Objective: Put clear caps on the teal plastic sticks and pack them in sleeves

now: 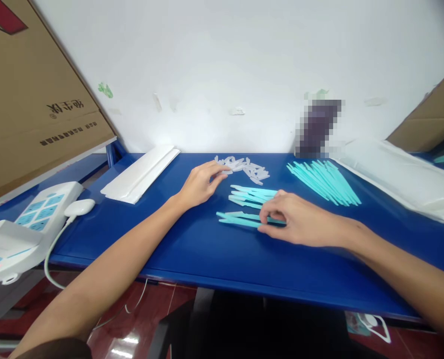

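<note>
My left hand (205, 183) is at the near left edge of a loose pile of small clear plastic caps (257, 172). Its thumb and index finger pinch together at one cap. My right hand (294, 218) is curled over slim turquoise eyebrow razors (240, 220), thumb and fingers closing on the handles of the nearest ones. Their blade ends point left. Just beyond lie more turquoise razors (249, 193), partly covered by my right knuckles. A larger bundle of razors (324, 182) rests farther back on the right.
Folded white sheets (141, 172) lie at the back left of the blue table (199, 249). A white power strip (44, 214) with a plugged cable stands at the left. Clear plastic packaging (401, 174) fills the back right, and a cardboard box (38, 94) rises at the left.
</note>
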### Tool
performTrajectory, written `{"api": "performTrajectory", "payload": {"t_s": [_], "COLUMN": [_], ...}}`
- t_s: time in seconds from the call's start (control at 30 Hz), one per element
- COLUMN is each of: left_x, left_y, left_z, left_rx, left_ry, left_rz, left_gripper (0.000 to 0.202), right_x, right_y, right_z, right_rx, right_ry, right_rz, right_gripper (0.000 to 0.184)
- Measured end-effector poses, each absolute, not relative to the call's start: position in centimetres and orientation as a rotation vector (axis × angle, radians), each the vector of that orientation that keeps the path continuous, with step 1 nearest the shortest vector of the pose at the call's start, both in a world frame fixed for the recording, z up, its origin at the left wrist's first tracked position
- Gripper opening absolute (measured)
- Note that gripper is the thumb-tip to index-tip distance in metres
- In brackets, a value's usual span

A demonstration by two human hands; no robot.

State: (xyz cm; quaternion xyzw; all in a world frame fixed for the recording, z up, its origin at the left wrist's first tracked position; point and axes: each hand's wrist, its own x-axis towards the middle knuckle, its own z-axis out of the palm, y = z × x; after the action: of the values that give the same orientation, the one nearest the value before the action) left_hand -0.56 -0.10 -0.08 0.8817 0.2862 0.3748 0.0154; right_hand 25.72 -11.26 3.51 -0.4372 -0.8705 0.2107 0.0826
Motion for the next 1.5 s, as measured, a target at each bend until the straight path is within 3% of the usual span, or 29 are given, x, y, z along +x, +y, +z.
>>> {"api": "performTrajectory", "payload": {"t_s": [0.33,0.57,0.93,1.5], "left_x": [-0.1,0.2,0.4,0.9], "left_y": [-0.1,-0.6,-0.8,-2.7], "left_z": [-0.1,0.0,0.2,0.6], "left_rx": [2.280,2.232,2.165,2.460], "left_ry": [1.031,0.981,0.983,0.719], "left_rz": [1.322,1.397,1.496,1.556], "left_gripper": [0.026,0.022,0.020,0.012], "right_x": [28.0,28.2,28.3,27.9], "right_y": [-8.5,-8.0,-8.0,-7.8], "right_z": [2.5,2.0,2.2,2.2], "right_rx": [-1.281,-1.319,-1.334,-1.191], "right_ry": [-1.777,-1.880,-1.878,-1.595], "right_rz": [0.706,0.440,0.478,1.166], "right_gripper": [0.034,0.025,0.020,0.043]}}
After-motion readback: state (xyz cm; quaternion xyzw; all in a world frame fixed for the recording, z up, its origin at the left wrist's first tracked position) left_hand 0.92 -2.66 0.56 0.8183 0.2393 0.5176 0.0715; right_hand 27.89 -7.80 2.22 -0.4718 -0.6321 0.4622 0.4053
